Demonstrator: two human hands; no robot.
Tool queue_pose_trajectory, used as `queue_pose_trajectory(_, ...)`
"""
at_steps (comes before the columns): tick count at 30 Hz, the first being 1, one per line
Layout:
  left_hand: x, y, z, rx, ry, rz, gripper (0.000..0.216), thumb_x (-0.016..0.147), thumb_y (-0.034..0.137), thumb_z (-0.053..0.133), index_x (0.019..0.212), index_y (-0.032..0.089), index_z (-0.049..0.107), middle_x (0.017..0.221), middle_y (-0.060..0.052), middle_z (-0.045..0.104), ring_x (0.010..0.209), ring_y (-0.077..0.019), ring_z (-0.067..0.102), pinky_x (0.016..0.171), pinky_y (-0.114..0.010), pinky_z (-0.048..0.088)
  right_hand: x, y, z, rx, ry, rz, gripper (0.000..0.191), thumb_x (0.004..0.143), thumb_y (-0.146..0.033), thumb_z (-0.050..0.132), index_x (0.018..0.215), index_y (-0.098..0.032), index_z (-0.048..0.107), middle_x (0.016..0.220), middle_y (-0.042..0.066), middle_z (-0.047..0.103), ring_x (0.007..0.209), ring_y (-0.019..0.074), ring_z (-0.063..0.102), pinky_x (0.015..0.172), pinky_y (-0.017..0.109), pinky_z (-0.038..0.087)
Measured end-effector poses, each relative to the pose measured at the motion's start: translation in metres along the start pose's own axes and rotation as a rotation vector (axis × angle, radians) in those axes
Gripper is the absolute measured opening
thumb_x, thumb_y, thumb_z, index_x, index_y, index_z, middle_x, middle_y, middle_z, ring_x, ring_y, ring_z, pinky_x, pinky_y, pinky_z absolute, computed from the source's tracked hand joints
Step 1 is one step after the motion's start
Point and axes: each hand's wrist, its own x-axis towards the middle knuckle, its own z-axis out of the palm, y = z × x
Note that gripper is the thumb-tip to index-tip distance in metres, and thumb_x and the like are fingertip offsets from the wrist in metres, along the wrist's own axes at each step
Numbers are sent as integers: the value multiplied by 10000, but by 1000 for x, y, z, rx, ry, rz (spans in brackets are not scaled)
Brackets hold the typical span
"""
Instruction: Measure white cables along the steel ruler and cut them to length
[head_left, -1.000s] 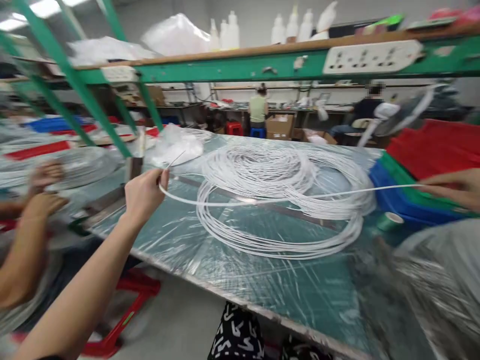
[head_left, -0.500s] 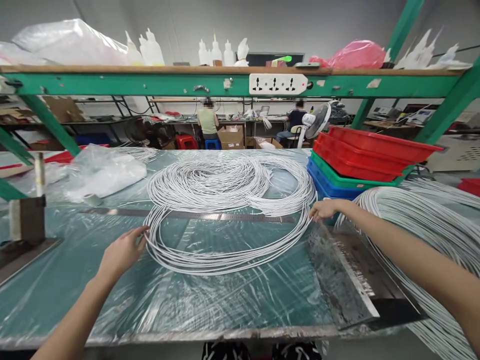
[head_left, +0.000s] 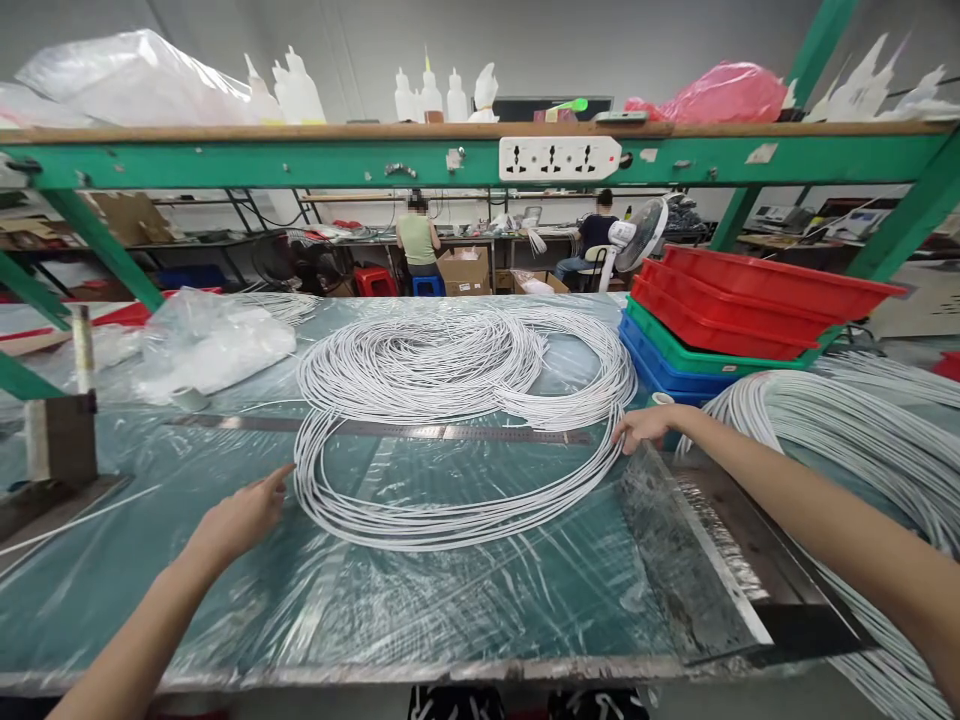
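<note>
A loose coil of thin white cable [head_left: 450,525] lies on the plastic-covered table, its far part under or against a bigger heap of coiled white cable [head_left: 405,370]. By the coil's left edge is my left hand [head_left: 251,505], index finger stretched toward the strands, with nothing visible in it. My right hand [head_left: 646,428] is at the coil's right edge, fingertips bent and closed around strands there; how many is hidden. A steel ruler [head_left: 450,432] lies flat behind the coil's opening. One white cable end [head_left: 97,513] reaches in from the left.
Stacked red, green and blue trays [head_left: 739,315] stand at the back right. Beside my right arm are a metal angle plate [head_left: 690,560] and more white cable [head_left: 847,450]. Clear plastic bags [head_left: 217,345] lie back left. A green shelf frame [head_left: 337,160] crosses above; two people sit beyond.
My left hand's fingers have drawn together, leaving the index finger pointing. A white cable end has appeared at the left. My right hand stays at the coil's right edge.
</note>
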Motion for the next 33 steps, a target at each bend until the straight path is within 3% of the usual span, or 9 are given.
queue_pose_trajectory(3, -12, 6, 6, -26, -10, 63, 481, 906, 381, 291, 1313, 259, 517, 1033, -64, 724, 832, -269, 669, 579, -249, 370, -17, -21, 11, -81, 251, -146, 496, 729, -358, 580, 1135, -80, 641, 942, 128, 695, 731, 217, 623, 602, 283, 462)
queue_pose_trajectory(6, -51, 30, -9, -55, 118, 172, 411, 944, 443, 341, 1193, 253, 608, 1036, -40, 721, 843, -233, 674, 635, -263, 426, -36, -54, 33, -187, 546, -380, 346, 838, -423, 449, 914, -154, 652, 810, 82, 677, 713, 203, 605, 668, 295, 426)
queue_pose_trajectory(10, -92, 61, -38, 20, 496, 303, 373, 1005, 363, 336, 1111, 191, 650, 972, -66, 711, 863, -191, 651, 782, -279, 442, -47, -91, 60, -309, 576, -443, 440, 883, -583, 330, 889, -265, 633, 748, 38, 649, 658, 214, 594, 604, 313, 365)
queue_pose_trajectory(14, -100, 49, -54, 232, 694, 177, 360, 1018, 314, 330, 1065, 151, 648, 971, -98, 697, 919, -216, 623, 841, -326, 414, -37, -119, 76, -392, 567, -430, 427, 852, -576, 293, 851, -279, 601, 735, 54, 636, 682, 249, 597, 594, 336, 349)
queue_pose_trajectory(16, -102, 34, -57, 308, 624, 105, 381, 1021, 347, 330, 1115, 135, 632, 1018, -124, 687, 989, -246, 609, 886, -354, 401, -31, -130, 82, -396, 541, -451, 407, 855, -548, 292, 845, -275, 593, 755, 61, 641, 716, 258, 600, 603, 339, 352)
queue_pose_trajectory(19, -105, 16, -59, 375, 372, 14, 448, 1025, 385, 280, 1086, 128, 642, 997, -144, 688, 995, -273, 619, 906, -376, 398, -28, -138, 89, -398, 525, -460, 384, 880, -511, 293, 827, -266, 584, 737, 59, 638, 700, 252, 591, 596, 335, 339)
queue_pose_trajectory(24, -111, 7, -61, 387, -60, -158, 594, 1014, 435, 177, 894, 146, 682, 841, -150, 706, 835, -278, 674, 735, -322, 422, -25, -135, 92, -320, 567, -515, 321, 914, -439, 371, 800, -245, 599, 681, 33, 625, 666, 214, 578, 586, 306, 309)
queue_pose_trajectory(30, -96, 20, -49, 214, 4, -123, 533, 954, 498, 227, 875, 170, 640, 759, -120, 698, 825, -309, 681, 632, -305, 397, -32, -136, 80, -212, 659, -504, 231, 907, -344, 498, 794, -204, 642, 767, 21, 666, 668, 155, 561, 569, 262, 268)
queue_pose_trajectory(33, -82, 54, -25, -66, -7, 139, 452, 983, 488, 194, 981, 202, 545, 808, -46, 696, 791, -247, 677, 658, -283, 434, -32, -137, 67, -185, 715, -491, 224, 912, -315, 517, 804, -185, 664, 793, 31, 678, 677, 145, 560, 569, 258, 262)
